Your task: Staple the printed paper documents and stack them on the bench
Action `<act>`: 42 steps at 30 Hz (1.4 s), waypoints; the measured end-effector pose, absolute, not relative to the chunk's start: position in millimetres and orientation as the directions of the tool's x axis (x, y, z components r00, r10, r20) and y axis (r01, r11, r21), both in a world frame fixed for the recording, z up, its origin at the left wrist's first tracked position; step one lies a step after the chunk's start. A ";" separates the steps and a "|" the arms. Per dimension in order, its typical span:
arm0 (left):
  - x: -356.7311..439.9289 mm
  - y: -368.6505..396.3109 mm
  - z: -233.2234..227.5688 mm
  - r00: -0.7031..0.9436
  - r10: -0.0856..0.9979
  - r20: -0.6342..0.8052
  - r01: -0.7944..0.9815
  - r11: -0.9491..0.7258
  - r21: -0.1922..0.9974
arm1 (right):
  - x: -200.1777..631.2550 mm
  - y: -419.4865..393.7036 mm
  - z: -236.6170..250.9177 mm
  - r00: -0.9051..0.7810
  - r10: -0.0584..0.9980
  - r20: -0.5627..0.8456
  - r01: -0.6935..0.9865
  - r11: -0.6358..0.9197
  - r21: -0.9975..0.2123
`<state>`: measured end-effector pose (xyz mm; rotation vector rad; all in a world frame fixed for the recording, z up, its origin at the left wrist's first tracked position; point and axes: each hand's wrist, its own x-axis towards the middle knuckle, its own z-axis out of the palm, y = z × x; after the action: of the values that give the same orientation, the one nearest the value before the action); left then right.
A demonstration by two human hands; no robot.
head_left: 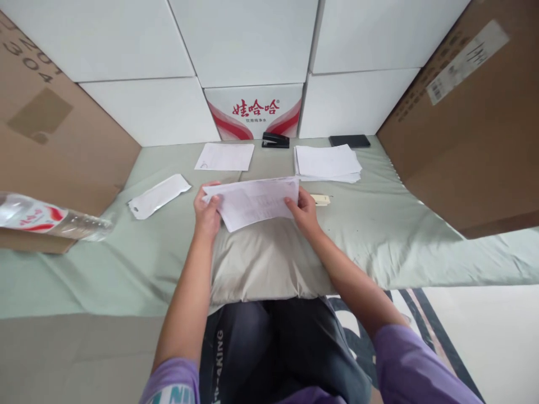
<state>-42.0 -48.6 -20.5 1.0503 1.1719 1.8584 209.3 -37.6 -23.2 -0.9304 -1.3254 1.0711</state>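
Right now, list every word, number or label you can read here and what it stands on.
"娃哈哈": red brand on the white carton at the back; the small line beneath is too small to read.
"304": on the left cardboard box, seen at a slant; the characters above are cut off.
"KING": end of a word on the dark trousers.
Too blurred: the sheets in both hands, the right box's label, the bottle's wrapper.

A sheaf of papers (256, 202) is gripped at both ends by the left hand (207, 212) and right hand (304, 210), above the cloth-covered counter (379, 224).
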 end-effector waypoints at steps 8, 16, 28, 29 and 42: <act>-33.8 -42.2 -37.8 -0.425 0.880 0.211 0.024 -0.222 0.975 | 210.2 -34.3 -22.9 -0.007 0.972 0.235 -0.115 0.233 -0.966; -37.3 -41.2 -35.3 -0.451 0.834 0.319 0.228 -0.238 0.944 | 206.0 -29.1 -23.2 -0.060 0.992 0.114 -0.253 0.095 -0.963; -42.8 -33.0 -47.2 -0.404 0.915 -0.006 -0.038 -0.010 0.999 | 225.0 -11.4 -25.8 -0.204 0.962 -0.182 -0.300 -0.238 -0.924; -43.8 -32.5 -46.6 -0.413 0.910 -0.036 -0.068 0.009 0.998 | 225.2 -11.9 -26.0 -0.186 0.966 -0.179 -0.296 -0.229 -0.927; -44.1 -47.2 -28.4 0.005 0.978 -0.210 -0.213 0.206 0.955 | 236.2 -19.6 -3.6 -0.018 0.997 -0.072 -0.316 -0.074 -0.946</act>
<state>-44.1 -47.2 -28.4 0.8916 1.1567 1.1597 236.2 -19.6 -3.6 -1.0166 -0.9367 1.4030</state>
